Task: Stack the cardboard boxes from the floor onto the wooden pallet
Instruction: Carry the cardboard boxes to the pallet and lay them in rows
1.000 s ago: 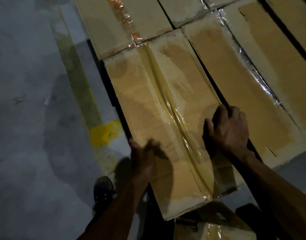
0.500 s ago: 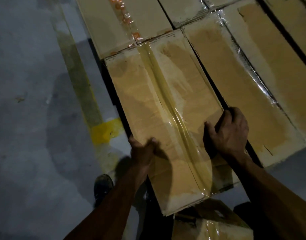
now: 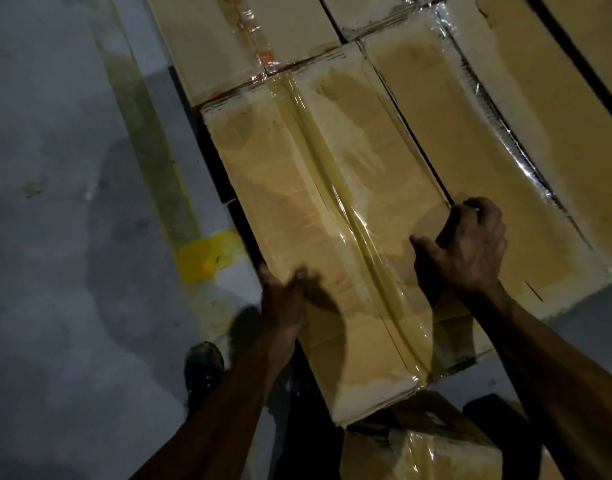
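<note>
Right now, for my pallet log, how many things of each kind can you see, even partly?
Cardboard boxes, clearly seen: 6
Hands: 2
Shoe: 1
Total: 9

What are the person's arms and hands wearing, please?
Nothing visible: both forearms are bare with no sleeves in view, and the left hand and right hand have no gloves. No watch or wristband shows.
</note>
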`<action>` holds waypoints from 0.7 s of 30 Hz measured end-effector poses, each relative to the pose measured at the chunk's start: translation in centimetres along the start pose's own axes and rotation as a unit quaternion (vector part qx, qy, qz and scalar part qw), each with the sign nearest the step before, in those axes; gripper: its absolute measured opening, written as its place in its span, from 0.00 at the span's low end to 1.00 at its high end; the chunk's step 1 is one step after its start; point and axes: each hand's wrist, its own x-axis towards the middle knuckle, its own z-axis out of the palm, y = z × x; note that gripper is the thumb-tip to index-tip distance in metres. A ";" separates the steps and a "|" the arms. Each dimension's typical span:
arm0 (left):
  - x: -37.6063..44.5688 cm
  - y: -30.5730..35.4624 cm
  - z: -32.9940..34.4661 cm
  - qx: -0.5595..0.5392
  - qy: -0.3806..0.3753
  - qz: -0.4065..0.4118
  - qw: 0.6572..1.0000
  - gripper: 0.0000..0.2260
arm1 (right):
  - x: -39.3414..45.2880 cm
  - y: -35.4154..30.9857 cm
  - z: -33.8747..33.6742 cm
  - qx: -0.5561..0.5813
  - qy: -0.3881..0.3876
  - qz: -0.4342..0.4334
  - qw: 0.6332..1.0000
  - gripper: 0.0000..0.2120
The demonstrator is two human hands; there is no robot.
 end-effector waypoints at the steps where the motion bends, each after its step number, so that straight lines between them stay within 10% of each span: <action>1: 0.5 -0.3 -0.1 0.010 0.001 0.005 1.000 0.33 | 0.0 0.1 0.1 0.006 0.002 0.000 1.000 0.43; 21: 0.9 -0.1 0.0 0.163 0.004 0.013 0.986 0.36 | -0.1 -1.3 -0.3 -0.079 -0.063 0.018 0.995 0.39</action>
